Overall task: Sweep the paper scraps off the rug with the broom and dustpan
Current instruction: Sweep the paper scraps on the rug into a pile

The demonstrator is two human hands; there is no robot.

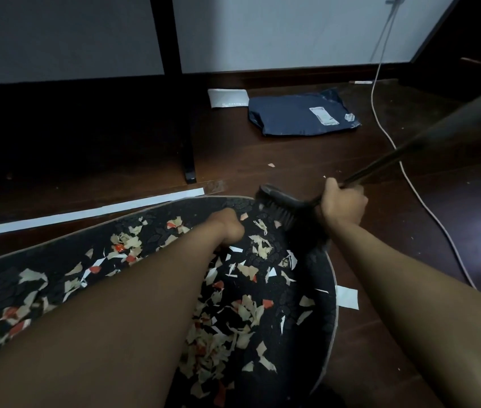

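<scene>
- Dark patterned rug [65, 254] on the wooden floor [307, 160]; cream, white and red paper scraps [233, 313] lie thick on it, left of and beneath the left forearm.
- White paper strip [86, 214] on the floor beyond the rug's far edge.
- Left hand [227, 228] knuckles-down on the rug among the scraps, fingers curled under; whether it grasps anything, cannot tell.
- Broom [280, 206]: black head on the rug just right of the left hand.
- Right hand [342, 201] clenched round the broom handle just above the head.
- Dark parcel [301, 113] beyond both hands; white cable [386, 136] right of it.
</scene>
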